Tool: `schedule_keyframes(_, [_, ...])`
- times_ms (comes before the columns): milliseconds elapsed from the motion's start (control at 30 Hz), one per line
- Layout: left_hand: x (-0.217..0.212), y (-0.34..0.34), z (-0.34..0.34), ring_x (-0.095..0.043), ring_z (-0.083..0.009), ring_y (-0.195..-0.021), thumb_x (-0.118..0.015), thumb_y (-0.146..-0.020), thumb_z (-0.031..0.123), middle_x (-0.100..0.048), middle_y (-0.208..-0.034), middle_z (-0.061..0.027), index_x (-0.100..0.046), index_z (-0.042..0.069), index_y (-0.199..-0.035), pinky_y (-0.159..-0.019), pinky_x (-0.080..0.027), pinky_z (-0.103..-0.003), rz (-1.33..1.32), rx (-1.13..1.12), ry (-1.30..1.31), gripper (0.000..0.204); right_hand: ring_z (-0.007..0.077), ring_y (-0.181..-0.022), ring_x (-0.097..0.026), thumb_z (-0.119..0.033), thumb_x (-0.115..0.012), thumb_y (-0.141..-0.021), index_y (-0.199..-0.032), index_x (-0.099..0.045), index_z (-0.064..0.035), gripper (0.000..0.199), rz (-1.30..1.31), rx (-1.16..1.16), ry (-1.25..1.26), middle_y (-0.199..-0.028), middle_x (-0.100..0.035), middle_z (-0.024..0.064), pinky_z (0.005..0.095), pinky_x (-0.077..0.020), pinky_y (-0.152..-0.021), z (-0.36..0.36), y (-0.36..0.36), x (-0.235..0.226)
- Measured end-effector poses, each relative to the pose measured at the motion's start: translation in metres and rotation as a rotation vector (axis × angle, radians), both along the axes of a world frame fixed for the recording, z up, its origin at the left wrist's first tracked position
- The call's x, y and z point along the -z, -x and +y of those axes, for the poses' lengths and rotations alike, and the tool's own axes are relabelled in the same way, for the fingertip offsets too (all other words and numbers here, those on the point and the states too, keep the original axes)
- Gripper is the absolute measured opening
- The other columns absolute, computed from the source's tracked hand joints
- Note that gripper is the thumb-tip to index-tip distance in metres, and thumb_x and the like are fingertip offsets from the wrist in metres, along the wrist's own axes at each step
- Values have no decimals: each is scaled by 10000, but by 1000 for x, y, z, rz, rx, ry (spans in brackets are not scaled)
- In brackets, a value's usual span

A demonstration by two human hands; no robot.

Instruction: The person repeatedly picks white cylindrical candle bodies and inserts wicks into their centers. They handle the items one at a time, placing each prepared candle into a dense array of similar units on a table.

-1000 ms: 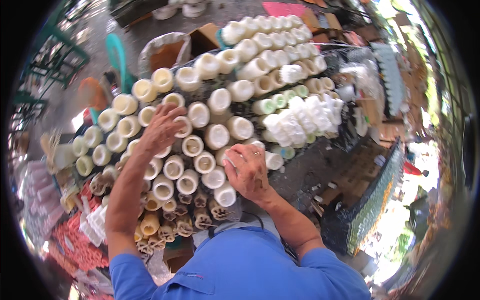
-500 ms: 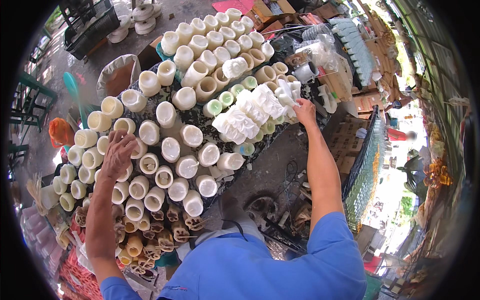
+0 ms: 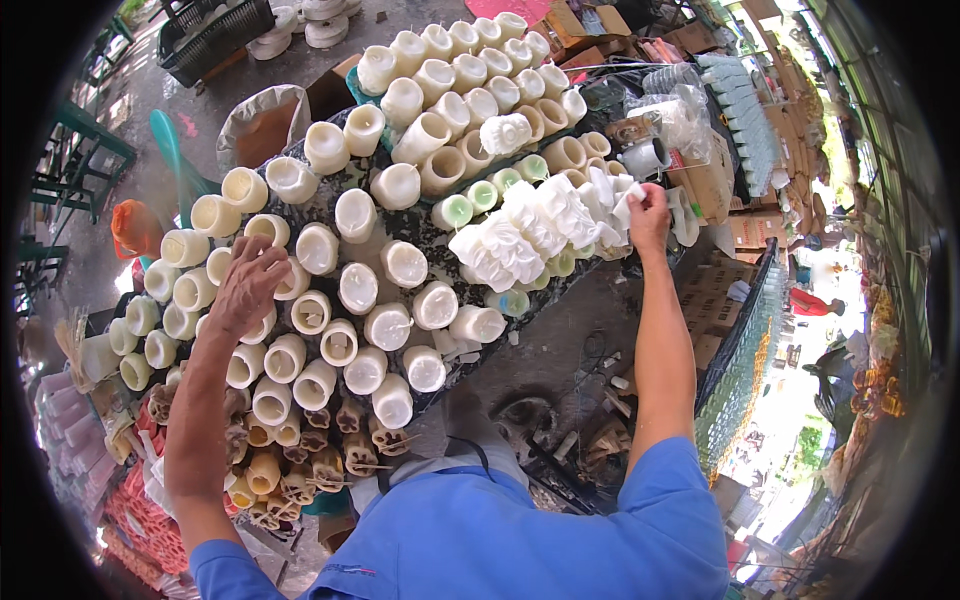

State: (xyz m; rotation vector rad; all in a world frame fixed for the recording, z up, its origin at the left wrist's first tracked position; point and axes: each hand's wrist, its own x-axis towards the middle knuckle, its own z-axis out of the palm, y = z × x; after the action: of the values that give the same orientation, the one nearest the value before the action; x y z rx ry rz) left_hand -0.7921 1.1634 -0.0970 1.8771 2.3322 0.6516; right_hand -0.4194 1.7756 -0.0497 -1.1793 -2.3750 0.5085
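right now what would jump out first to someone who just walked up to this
A table crowded with cream-white cylindrical candles fills the middle of the view. The left hand rests on the candles at the left, while the right hand reaches far right to a row of white carved candles. Small brown figurine candles bunch along the near edge.

A grey concrete floor (image 3: 190, 90) lies in daylight. A green chair (image 3: 80, 165) stands at the left, cardboard boxes (image 3: 745, 225) pile up at the right, beside a black crate (image 3: 215, 35).
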Motion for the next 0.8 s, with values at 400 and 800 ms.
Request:
schedule_keyframes(400, [3, 15, 9, -580, -272, -1150, -796, -709, 37, -643, -1052, -36, -720, 104, -890, -1070, -463, -441, -69, 110, 63, 208, 140, -943, -743, -47, -820, -977, -1276, -713, 23, 325, 419, -336, 852, -1095, -758, 69, 287, -626, -889, -373, 110, -55])
schedule_keyframes(800, [-3, 34, 27, -592, -272, -1066, -782, -754, 66, -659, -942, -58, -774, 55, -811, -943, -507, -424, -171, 224, 183, 59, 398, -956, -757, 63, -816, -800, -1234, -661, 76, 461, 365, -903, -47, -1077, -742, 219, 457, -644, -799, -487, 199, 21])
